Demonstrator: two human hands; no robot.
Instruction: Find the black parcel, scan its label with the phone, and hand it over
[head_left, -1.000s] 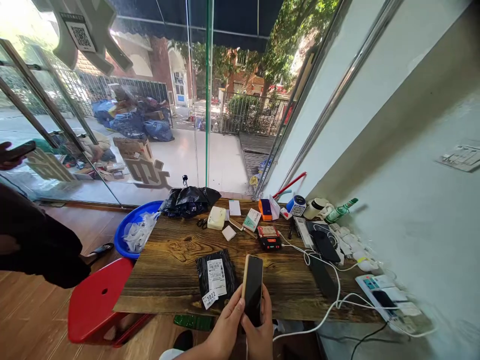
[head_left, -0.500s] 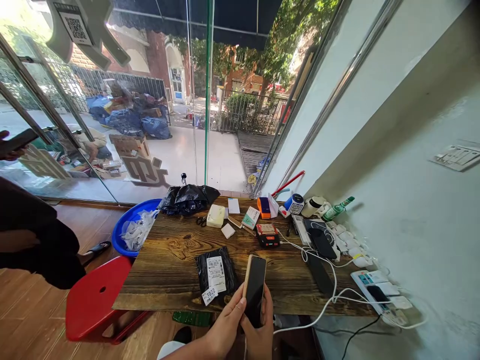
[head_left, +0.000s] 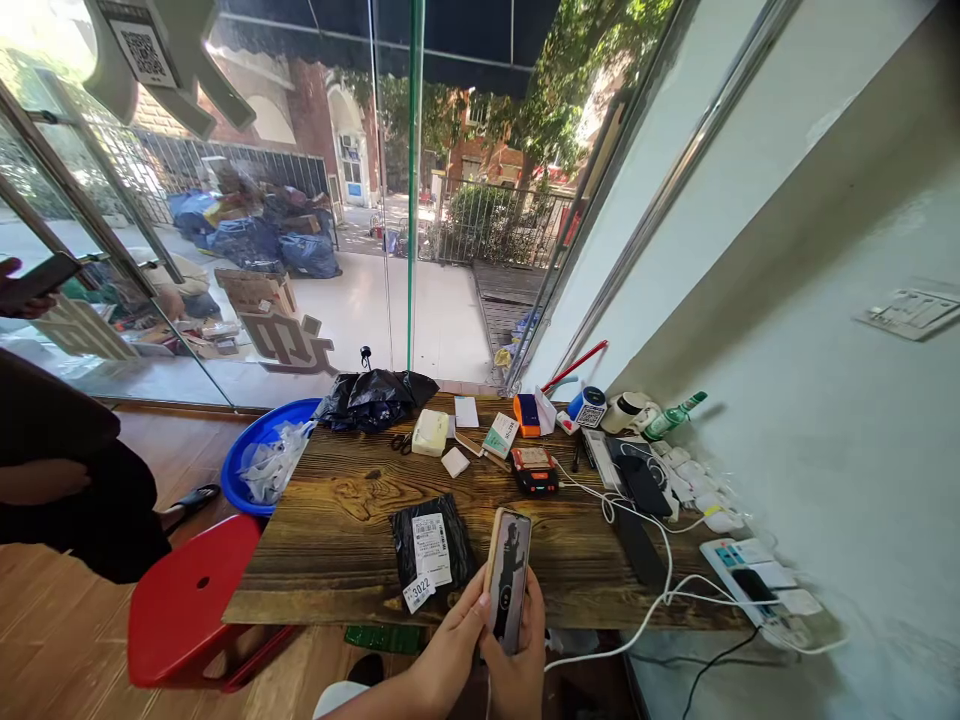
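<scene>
Both my hands hold a smartphone [head_left: 511, 570] in a light-coloured case, upright over the front edge of the wooden table [head_left: 315, 560]. Its screen is lit, with a greyish picture and a dark figure on it. My left hand [head_left: 450, 640] wraps the phone's left side, thumb at the lower edge. My right hand [head_left: 523, 660] closes round its right side and bottom, the thumb low on the front. A white cable hangs below the phone. Just left of the phone lies a black plastic parcel [head_left: 405, 530] with a white label and a tag marked 3022.
Farther back are a black-and-red device [head_left: 535, 470], a tissue pack [head_left: 431, 433], scissors [head_left: 401, 443] and a black bag [head_left: 375, 405]. Cables, a power bank stand [head_left: 739, 580] and a green bottle [head_left: 676, 416] line the right. A red stool [head_left: 187, 600], blue basin [head_left: 236, 475] and standing person [head_left: 60, 470] are left.
The phone's screen has gone from dark to lit, showing a picture. My hands keep the same grip, and the view has shifted very slightly.
</scene>
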